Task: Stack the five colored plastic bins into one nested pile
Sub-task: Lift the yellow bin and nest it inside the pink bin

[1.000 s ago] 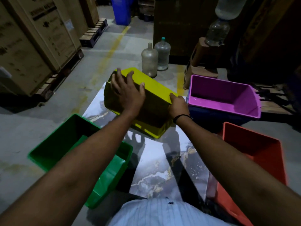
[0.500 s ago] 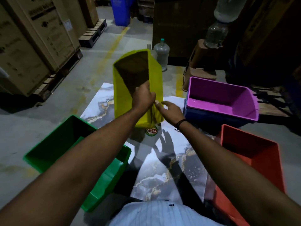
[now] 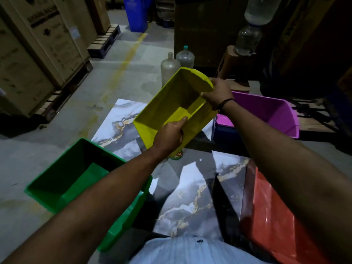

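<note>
I hold the yellow bin (image 3: 167, 103) in the air above the marble tile (image 3: 188, 189), its open side turned toward me. My left hand (image 3: 169, 136) grips its near rim and my right hand (image 3: 217, 92) grips its far right rim. The purple bin (image 3: 270, 111) sits nested in a blue bin (image 3: 223, 131) at the right, just beyond the yellow one. A green bin (image 3: 76, 174) rests on the floor at the lower left, partly under my left forearm. The orange-red bin (image 3: 270, 220) lies at the lower right, partly hidden by my right arm.
Two large water jugs (image 3: 177, 65) stand behind the yellow bin. Big cardboard boxes on pallets (image 3: 38, 54) line the left side. A blue barrel (image 3: 136, 13) stands at the back. Dark stacked goods and a wooden pallet (image 3: 316, 119) fill the right.
The yellow bin was upside down on the tile, was tipped up on end, and is now lifted and turned open side up, shifted right toward the purple bin. Both hands regripped its rims.
</note>
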Available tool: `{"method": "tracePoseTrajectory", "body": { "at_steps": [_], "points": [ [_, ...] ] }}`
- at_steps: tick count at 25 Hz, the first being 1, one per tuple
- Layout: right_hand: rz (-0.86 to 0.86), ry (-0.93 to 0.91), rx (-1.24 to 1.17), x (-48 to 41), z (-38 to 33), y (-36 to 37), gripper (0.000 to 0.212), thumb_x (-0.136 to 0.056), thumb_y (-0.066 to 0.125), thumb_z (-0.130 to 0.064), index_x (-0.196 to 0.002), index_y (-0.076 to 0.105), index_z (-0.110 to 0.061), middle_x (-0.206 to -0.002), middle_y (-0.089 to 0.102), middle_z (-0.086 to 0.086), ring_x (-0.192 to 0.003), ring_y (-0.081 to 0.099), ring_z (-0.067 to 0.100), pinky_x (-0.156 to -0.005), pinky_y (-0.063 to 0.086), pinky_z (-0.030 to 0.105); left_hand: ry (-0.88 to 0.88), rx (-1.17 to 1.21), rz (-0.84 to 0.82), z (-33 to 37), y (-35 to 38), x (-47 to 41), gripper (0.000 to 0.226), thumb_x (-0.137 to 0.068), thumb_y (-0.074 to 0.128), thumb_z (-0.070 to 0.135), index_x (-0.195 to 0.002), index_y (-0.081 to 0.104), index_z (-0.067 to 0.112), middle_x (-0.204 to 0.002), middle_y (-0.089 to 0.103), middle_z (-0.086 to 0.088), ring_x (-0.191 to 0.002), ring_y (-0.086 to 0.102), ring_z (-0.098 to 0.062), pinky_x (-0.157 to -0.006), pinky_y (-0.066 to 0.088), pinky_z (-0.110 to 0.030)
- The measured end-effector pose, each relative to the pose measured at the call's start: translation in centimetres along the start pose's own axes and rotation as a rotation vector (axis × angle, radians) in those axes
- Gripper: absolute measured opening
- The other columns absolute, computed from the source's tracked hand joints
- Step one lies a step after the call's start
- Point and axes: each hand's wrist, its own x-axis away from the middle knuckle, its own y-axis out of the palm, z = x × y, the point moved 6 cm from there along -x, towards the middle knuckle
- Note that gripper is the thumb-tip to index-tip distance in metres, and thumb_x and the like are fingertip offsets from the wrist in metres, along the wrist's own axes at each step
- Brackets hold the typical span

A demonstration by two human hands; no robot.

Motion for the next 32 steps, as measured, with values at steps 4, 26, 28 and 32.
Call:
{"method": "tracePoseTrajectory", "body": {
  "at_steps": [4,26,28,32],
  "points": [
    [0.137,0.035,-0.03,1.8,1.1,0.7,0.031,-0.082,0.058,0.0,-0.113,0.063,-0.002,-0.112,0.067,0.02,-0.106,0.062,0.036,-0.087,0.052,0.042,0.025,0.009,0.015,-1.9,0.2,1.2,0.052,-0.086,0.051,0.019,-0.136,0.065,0.019,-0.117,0.073,-0.016,-0.111,0.067,-0.041,-0.081,0.055,-0.046],
    [0.363,0.008,-0.366,7.6,5.4,-4.2,0.051,-0.086,0.063,-0.045,-0.134,0.056,-0.03,-0.12,0.065,0.006,-0.108,0.063,0.021,-0.09,0.053,0.038,-0.619,0.875,0.485,-13.0,-8.8,-3.5,0.049,-0.092,0.054,0.003,-0.14,0.06,0.003,-0.141,0.062,-0.013,-0.13,0.059,-0.025,-0.11,0.048,-0.033],
    [0.388,-0.023,-0.368,7.8,5.4,-5.4,0.049,-0.09,0.055,-0.059,-0.129,0.06,-0.031,-0.117,0.068,0.001,-0.11,0.063,0.021,-0.092,0.052,0.041,-0.612,1.024,0.346,-13.0,-8.8,-4.9,0.038,-0.093,0.053,0.008,-0.126,0.071,0.012,-0.131,0.068,-0.012,-0.115,0.065,-0.026,-0.103,0.053,-0.05],
    [0.427,-0.063,-0.552,8.8,5.4,-9.0,0.037,-0.096,0.048,-0.056,-0.082,0.069,-0.029,-0.069,0.061,-0.016,-0.07,0.057,0.011,-0.063,0.043,0.031,-0.589,1.228,0.171,-10.2,-9.1,-6.7,0.04,-0.103,0.04,0.007,-0.109,0.076,0.023,-0.105,0.078,0.001,-0.098,0.074,-0.017,-0.088,0.059,-0.036]
  ]
}}
